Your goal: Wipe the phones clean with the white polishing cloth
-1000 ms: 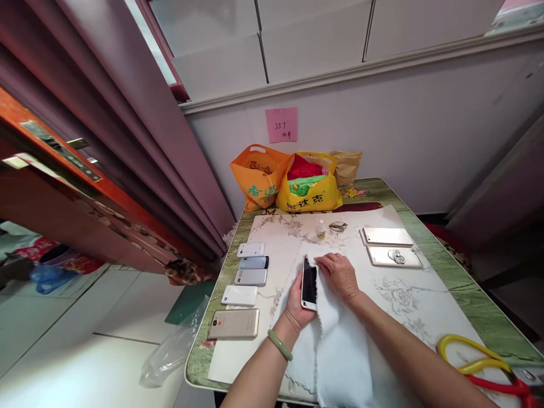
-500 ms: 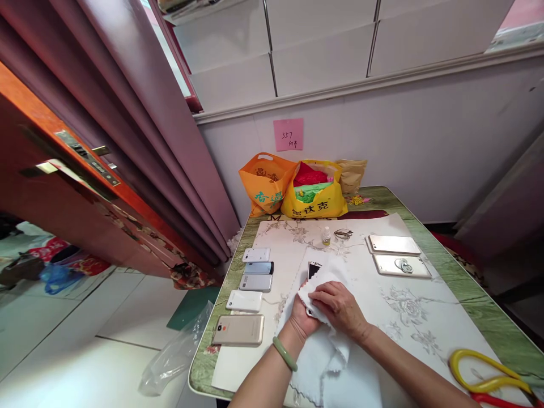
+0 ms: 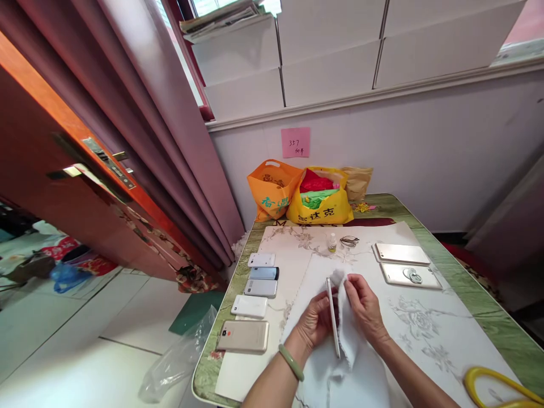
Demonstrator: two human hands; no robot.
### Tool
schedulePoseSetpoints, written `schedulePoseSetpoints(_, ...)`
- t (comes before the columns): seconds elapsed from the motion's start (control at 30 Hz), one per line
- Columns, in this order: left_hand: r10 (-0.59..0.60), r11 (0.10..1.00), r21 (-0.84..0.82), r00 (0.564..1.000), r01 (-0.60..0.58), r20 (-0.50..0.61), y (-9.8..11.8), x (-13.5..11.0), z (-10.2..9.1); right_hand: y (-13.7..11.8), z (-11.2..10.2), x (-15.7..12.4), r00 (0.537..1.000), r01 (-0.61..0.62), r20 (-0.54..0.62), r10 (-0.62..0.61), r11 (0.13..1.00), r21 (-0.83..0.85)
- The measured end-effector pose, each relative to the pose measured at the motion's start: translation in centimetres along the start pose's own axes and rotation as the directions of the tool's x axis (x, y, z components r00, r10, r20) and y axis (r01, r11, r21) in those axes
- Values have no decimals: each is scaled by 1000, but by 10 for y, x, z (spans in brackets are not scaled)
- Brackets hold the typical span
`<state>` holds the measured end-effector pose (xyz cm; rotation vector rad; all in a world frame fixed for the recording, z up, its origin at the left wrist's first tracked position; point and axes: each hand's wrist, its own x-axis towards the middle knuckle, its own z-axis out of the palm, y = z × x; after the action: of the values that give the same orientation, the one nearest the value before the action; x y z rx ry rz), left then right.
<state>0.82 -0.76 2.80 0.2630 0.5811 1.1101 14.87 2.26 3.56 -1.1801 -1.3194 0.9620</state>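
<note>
The left hand (image 3: 317,324) gripped a pale phone (image 3: 334,317) above the desk (image 3: 465,283), its thin edge turned toward the camera; the right hand (image 3: 366,309) pinched a raised fold of white cloth (image 3: 347,328) between thumb and fingers, just to the phone's right; more of the cloth spread out beneath the two hands; five phones (image 3: 249,306) lay in a row along the left, two other phones (image 3: 402,254) lay to the right, and a small bottle (image 3: 332,244) stood beyond the hands.

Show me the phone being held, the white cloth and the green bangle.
Held smartphone (image 3: 333,318), head view: its thin side edge.
White cloth (image 3: 359,369), head view: its lower part.
Green bangle (image 3: 291,362), head view: its outer band.
</note>
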Motion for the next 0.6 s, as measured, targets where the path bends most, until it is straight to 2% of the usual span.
schedulePoseSetpoints(0.1,-12,998,56,998,15,-59,-4,1,-5,6,-7,7,982,-160,-69,174,971,176)
schedulePoseSetpoints(0.2,46,998,50,991,-41,-124,-7,2,-4,11,-7,15,944,-294,-57,325,908,299)
schedulePoseSetpoints(0.37,112,992,71,975,-100,-191,-4,1,11,0,-3,12,930,-353,-15,368,902,248)
schedulePoseSetpoints(0.5,235,942,288,952,-173,-195,8,1,25,-12,-1,6,916,-398,151,371,884,244)
schedulePoseSetpoints(0.53,276,915,350,944,-201,-181,11,1,28,-12,-1,6,915,-401,163,370,881,250)
schedulePoseSetpoints(0.6,354,851,463,922,-250,-153,18,-1,32,-11,-2,8,924,-383,91,373,884,268)
